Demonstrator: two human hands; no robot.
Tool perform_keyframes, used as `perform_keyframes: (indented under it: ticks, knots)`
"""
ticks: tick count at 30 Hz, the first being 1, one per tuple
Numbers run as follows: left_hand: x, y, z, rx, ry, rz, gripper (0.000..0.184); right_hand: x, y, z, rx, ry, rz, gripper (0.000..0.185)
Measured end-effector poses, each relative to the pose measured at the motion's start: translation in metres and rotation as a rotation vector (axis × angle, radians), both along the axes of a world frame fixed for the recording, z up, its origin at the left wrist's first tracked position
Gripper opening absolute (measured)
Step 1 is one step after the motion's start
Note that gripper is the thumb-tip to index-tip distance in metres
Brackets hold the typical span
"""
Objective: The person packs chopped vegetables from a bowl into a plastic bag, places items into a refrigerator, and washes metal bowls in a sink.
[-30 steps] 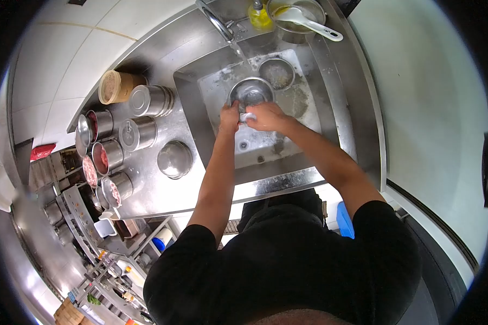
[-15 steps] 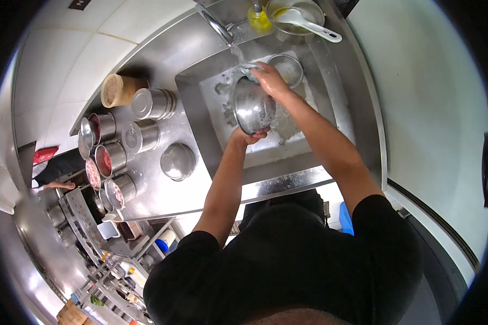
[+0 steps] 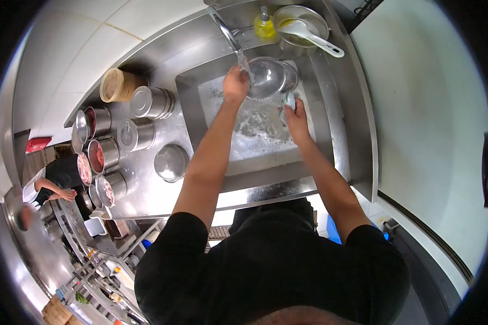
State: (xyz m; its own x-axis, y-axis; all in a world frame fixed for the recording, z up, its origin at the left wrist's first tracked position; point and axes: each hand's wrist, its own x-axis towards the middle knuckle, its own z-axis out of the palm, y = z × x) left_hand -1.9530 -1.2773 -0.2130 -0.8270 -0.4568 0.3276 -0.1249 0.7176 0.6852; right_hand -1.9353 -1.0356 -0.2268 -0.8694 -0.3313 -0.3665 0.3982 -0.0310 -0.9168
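Observation:
My left hand (image 3: 236,85) grips the left edge of a shiny metal bowl (image 3: 267,78), its fingers partly hidden. From the faucet (image 3: 226,31), water runs down beside that hand and onto the bowl. In my right hand (image 3: 296,116) is a wet pale blue-green cloth (image 3: 289,101), bunched between the fingers, just below and to the right of the bowl. A round metal pan (image 3: 291,77) shows partly behind the bowl's right side. Both hands are over the steel sink (image 3: 322,122), where splashing water covers the bottom.
A yellow soap bottle (image 3: 264,26) and a strainer (image 3: 287,13) with a white ladle (image 3: 314,39) stand behind the sink. Lidded metal pots (image 3: 135,135), an upturned bowl (image 3: 171,162) and meat-filled containers (image 3: 96,156) are on the left counter. Another person (image 3: 51,187) is at far left.
The bowl has shifted up under the faucet and turned. My left hand moved up to its left edge; my right hand drew down and away with the cloth. Water now splashes in the sink.

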Motion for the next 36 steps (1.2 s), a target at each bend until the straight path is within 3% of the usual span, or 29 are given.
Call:
perform_keyframes:
  ticks: [2,5,8,10,13,14,17,21,24,25,27,31,33,36]
  knots:
    - [-0.027,0.002,0.013,-0.295,0.046,-0.245,0.035,0.006,0.010,-0.010,-0.014,-0.016,0.058,0.033]
    - [-0.038,0.008,0.014,-0.137,-0.242,-0.107,0.046,0.023,0.026,-0.028,0.037,0.043,0.150,0.031]
    - [-0.016,-0.014,-0.008,0.839,-0.435,0.274,0.041,0.038,0.045,-0.019,0.101,0.036,0.172,0.030]
    - [0.019,-0.024,-0.039,1.657,-0.229,0.444,0.038,0.046,0.060,-0.022,0.159,-0.009,0.122,0.028]
    - [0.058,-0.019,-0.074,1.753,-0.052,0.319,0.044,0.053,0.076,-0.018,0.116,-0.231,0.077,0.027]
    - [0.057,-0.014,-0.062,1.664,-0.026,0.300,0.044,0.054,0.081,-0.016,0.086,-0.329,0.063,0.027]
    - [0.028,-0.001,-0.014,1.328,-0.055,0.122,0.041,0.045,0.089,-0.017,0.140,-0.200,0.084,0.027]
    - [-0.018,-0.003,0.019,0.399,-0.160,-0.350,0.036,0.022,0.082,-0.008,0.205,-0.099,0.080,0.028]
    - [-0.032,-0.015,0.012,0.283,-0.462,-0.106,0.042,0.012,0.078,-0.017,0.130,-0.074,0.075,0.028]
    - [-0.030,-0.017,0.010,0.521,-0.471,0.000,0.045,0.009,0.076,-0.019,0.109,-0.057,0.083,0.028]
    - [-0.006,-0.003,0.063,0.998,-0.473,0.217,0.050,0.007,0.075,-0.023,0.093,-0.029,0.095,0.029]
    - [0.052,-0.012,0.054,0.322,-0.251,0.035,0.064,0.018,0.073,-0.028,0.182,-0.016,0.119,0.032]
    - [0.092,0.000,0.073,0.032,-0.145,-0.055,0.072,0.030,0.080,-0.034,0.243,-0.012,0.145,0.033]
    - [0.151,0.011,0.123,-0.081,-0.319,0.028,0.081,0.038,0.086,-0.051,0.288,0.015,0.228,0.035]
